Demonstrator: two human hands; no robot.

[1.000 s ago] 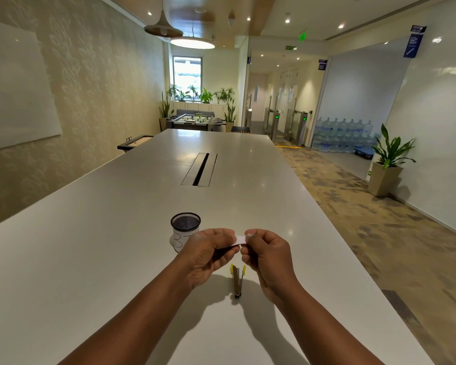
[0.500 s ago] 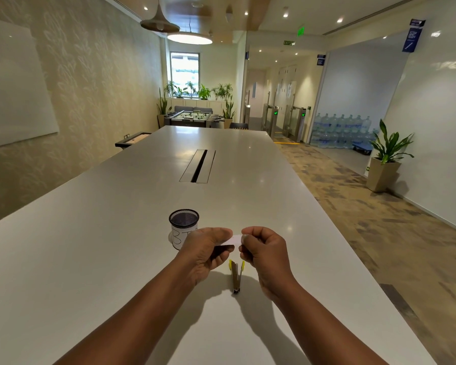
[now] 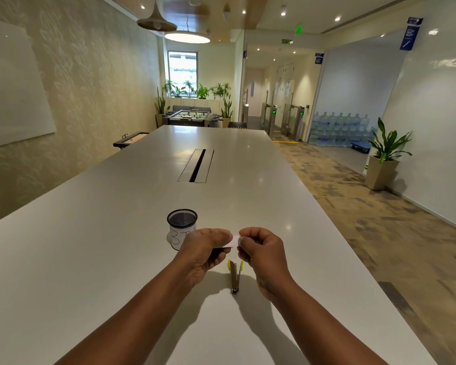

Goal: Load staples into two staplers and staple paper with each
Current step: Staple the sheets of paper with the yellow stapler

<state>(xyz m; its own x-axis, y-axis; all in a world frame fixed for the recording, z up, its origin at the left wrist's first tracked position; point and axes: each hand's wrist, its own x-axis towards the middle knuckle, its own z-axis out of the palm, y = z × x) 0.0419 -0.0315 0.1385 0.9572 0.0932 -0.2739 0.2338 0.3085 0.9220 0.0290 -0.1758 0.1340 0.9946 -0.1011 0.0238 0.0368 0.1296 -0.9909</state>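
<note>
Long white bench [image 3: 95, 259] with a dark cable slot [image 3: 196, 165] down its middle. Left hand [image 3: 204, 252] and right hand [image 3: 263, 250] raised just above the bench surface, near each other, fingers curled. Small white paper strip [image 3: 233, 240] pinched between both hands: left grip closed on its left end, right grip closed on its right end, thumb and fingertips tight. Strip roughly level, spanning the short gap between the hands. Small stapler with dull olive body and yellow tips [image 3: 234, 275] lying on the bench directly below that gap, apart from both hands, its two arms splayed open in a narrow V toward the far side. Black wire-mesh cylindrical cup with a white hand-lettered label [image 3: 182, 225] standing upright on the bench just beyond the left hand, partly hidden by it; contents not discernible. Second stapler not identifiable in this view.
</note>
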